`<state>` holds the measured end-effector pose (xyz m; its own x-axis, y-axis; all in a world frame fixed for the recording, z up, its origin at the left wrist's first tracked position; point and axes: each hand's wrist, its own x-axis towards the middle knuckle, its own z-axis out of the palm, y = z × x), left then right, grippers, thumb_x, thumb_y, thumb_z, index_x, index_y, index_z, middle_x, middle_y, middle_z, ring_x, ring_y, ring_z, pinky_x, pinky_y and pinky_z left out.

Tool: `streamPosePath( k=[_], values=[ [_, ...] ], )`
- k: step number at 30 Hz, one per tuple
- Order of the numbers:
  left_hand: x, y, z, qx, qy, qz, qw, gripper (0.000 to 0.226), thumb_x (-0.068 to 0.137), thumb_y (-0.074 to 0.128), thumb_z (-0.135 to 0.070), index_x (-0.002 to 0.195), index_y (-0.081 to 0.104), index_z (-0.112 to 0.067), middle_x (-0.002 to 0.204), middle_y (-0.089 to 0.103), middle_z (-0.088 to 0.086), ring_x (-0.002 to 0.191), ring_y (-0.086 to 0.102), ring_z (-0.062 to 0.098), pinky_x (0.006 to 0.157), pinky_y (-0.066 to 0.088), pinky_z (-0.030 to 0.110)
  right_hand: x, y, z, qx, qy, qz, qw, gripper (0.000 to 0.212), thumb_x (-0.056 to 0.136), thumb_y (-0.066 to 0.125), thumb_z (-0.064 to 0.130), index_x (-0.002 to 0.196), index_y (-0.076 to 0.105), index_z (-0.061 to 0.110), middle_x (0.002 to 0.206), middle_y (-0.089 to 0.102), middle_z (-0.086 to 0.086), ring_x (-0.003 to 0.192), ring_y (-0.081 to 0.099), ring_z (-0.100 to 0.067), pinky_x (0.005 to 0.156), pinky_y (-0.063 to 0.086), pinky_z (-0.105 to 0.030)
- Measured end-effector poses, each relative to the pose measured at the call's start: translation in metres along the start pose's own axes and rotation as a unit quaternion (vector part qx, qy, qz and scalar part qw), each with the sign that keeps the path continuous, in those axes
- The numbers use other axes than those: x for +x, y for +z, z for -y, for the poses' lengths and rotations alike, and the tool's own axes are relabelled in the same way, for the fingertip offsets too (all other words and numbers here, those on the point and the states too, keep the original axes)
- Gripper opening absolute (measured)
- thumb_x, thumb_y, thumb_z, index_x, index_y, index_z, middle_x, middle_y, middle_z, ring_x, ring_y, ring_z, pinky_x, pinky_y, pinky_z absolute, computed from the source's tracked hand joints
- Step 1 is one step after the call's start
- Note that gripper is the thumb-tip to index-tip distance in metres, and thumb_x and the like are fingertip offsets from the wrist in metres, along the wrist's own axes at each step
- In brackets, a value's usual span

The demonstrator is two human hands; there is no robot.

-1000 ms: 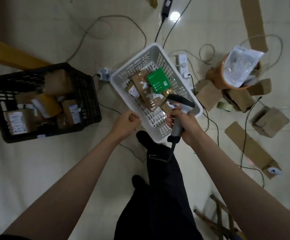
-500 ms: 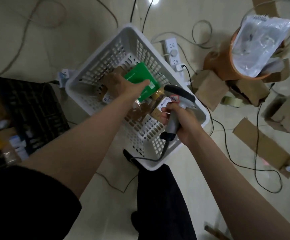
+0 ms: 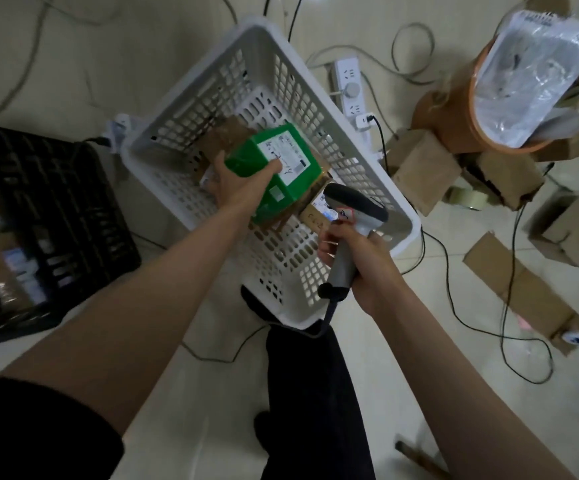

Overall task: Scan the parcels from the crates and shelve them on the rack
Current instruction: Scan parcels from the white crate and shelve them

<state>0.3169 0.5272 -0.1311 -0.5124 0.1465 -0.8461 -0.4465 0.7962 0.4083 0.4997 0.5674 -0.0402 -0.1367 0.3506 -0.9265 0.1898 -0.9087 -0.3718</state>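
My left hand (image 3: pixel 238 183) grips a green parcel (image 3: pixel 277 168) with a white label, lifted above the white crate (image 3: pixel 212 98). Brown cardboard parcels (image 3: pixel 225 133) lie under it on the crate floor. My right hand (image 3: pixel 354 258) holds a grey barcode scanner (image 3: pixel 354 211) by its handle, its head just right of the green parcel and pointing into the crate. A black crate (image 3: pixel 56 202) with more parcels stands on the floor to the left.
Cables and a white power strip (image 3: pixel 350 88) run across the tiled floor behind the crate. To the right stand an orange bin (image 3: pixel 454 112) with a plastic bag, cardboard boxes (image 3: pixel 423 168), flattened cardboard (image 3: pixel 523 289) and a tape roll (image 3: pixel 464 199). My dark trouser leg (image 3: pixel 315 393) is below.
My left hand reached into the white crate, took hold of the green parcel and lifted it. The camera moved closer over the crate. The scanner stays in my right hand.
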Motion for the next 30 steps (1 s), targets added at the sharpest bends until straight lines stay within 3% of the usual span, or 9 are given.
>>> streamPosePath(
  k=[5, 11, 14, 17, 21, 23, 25, 27, 30],
  values=[
    [-0.088, -0.083, 0.007, -0.04, -0.004, -0.011, 0.999, 0.114, 0.068, 0.089, -0.043, 0.155, 0.017, -0.028, 0.15, 0.042, 0.005, 0.128, 0.052, 0.024, 0.104, 0.051, 0.045, -0.08, 0.025, 0.029, -0.052, -0.011, 0.025, 0.998, 0.008, 0.096, 0.06, 0.0, 0.096, 0.061, 0.008, 0.078, 0.067, -0.009, 0.064, 0.062, -0.018, 0.071, 0.055, -0.032],
    [-0.218, -0.186, 0.006, -0.077, 0.024, -0.075, 0.994, 0.099, 0.067, 0.092, -0.04, 0.144, 0.03, -0.029, 0.135, 0.053, -0.001, 0.117, 0.056, 0.018, 0.098, 0.05, 0.033, -0.185, 0.08, 0.064, -0.119, -0.051, 0.087, 0.988, 0.007, 0.096, 0.06, 0.0, 0.102, 0.06, 0.004, 0.078, 0.061, -0.011, 0.064, 0.056, -0.018, 0.062, 0.052, -0.029],
    [-0.282, -0.24, 0.011, -0.119, 0.047, -0.107, 0.986, 0.085, 0.071, 0.09, -0.036, 0.135, 0.034, -0.034, 0.132, 0.055, -0.001, 0.114, 0.057, 0.018, 0.099, 0.05, 0.035, -0.241, 0.114, 0.073, -0.15, -0.076, 0.131, 0.977, 0.006, 0.096, 0.06, 0.001, 0.097, 0.06, 0.007, 0.075, 0.06, -0.008, 0.066, 0.056, -0.018, 0.067, 0.05, -0.031],
    [-0.342, -0.292, 0.028, -0.171, 0.069, -0.14, 0.973, 0.082, 0.075, 0.089, -0.032, 0.139, 0.038, -0.029, 0.131, 0.059, -0.001, 0.117, 0.059, 0.019, 0.101, 0.052, 0.04, -0.3, 0.152, 0.07, -0.188, -0.099, 0.193, 0.958, 0.013, 0.096, 0.058, -0.002, 0.09, 0.058, 0.009, 0.074, 0.059, -0.007, 0.068, 0.052, -0.019, 0.066, 0.046, -0.031],
    [-0.417, -0.358, 0.07, -0.237, 0.096, -0.221, 0.941, 0.068, 0.075, 0.088, -0.029, 0.125, 0.043, -0.034, 0.117, 0.063, -0.01, 0.11, 0.063, 0.013, 0.089, 0.055, 0.03, -0.386, 0.198, 0.042, -0.262, -0.137, 0.271, 0.916, 0.01, 0.094, 0.059, -0.003, 0.093, 0.06, 0.007, 0.077, 0.057, -0.011, 0.065, 0.051, -0.018, 0.061, 0.043, -0.03],
    [-0.456, -0.389, 0.097, -0.262, 0.106, -0.267, 0.921, 0.066, 0.074, 0.089, -0.029, 0.126, 0.048, -0.031, 0.11, 0.058, -0.018, 0.101, 0.061, -0.001, 0.091, 0.058, 0.035, -0.43, 0.217, 0.018, -0.301, -0.149, 0.308, 0.89, 0.01, 0.094, 0.06, -0.004, 0.092, 0.063, 0.006, 0.077, 0.061, -0.01, 0.065, 0.053, -0.017, 0.06, 0.048, -0.028],
    [-0.497, -0.417, 0.125, -0.276, 0.11, -0.306, 0.904, 0.068, 0.075, 0.089, -0.031, 0.13, 0.049, -0.028, 0.118, 0.056, -0.007, 0.099, 0.055, -0.007, 0.093, 0.058, 0.041, -0.474, 0.234, -0.01, -0.357, -0.162, 0.349, 0.851, 0.013, 0.094, 0.063, -0.001, 0.09, 0.068, 0.01, 0.078, 0.068, -0.007, 0.065, 0.059, -0.016, 0.065, 0.055, -0.029],
    [-0.537, -0.442, 0.154, -0.286, 0.109, -0.347, 0.887, 0.071, 0.076, 0.087, -0.034, 0.134, 0.047, -0.031, 0.13, 0.05, 0.004, 0.107, 0.055, 0.006, 0.097, 0.056, 0.044, -0.517, 0.249, -0.038, -0.411, -0.169, 0.397, 0.803, 0.01, 0.094, 0.063, 0.002, 0.093, 0.07, 0.009, 0.083, 0.069, -0.009, 0.072, 0.061, -0.021, 0.073, 0.055, -0.034],
    [-0.606, -0.481, 0.204, -0.327, 0.123, -0.411, 0.842, 0.071, 0.08, 0.085, -0.032, 0.136, 0.042, -0.037, 0.129, 0.053, 0.006, 0.116, 0.057, 0.018, 0.097, 0.055, 0.048, -0.588, 0.268, -0.087, -0.455, -0.177, 0.467, 0.737, 0.008, 0.097, 0.06, 0.002, 0.1, 0.068, 0.003, 0.087, 0.067, -0.013, 0.077, 0.059, -0.025, 0.072, 0.055, -0.035]
  ],
)
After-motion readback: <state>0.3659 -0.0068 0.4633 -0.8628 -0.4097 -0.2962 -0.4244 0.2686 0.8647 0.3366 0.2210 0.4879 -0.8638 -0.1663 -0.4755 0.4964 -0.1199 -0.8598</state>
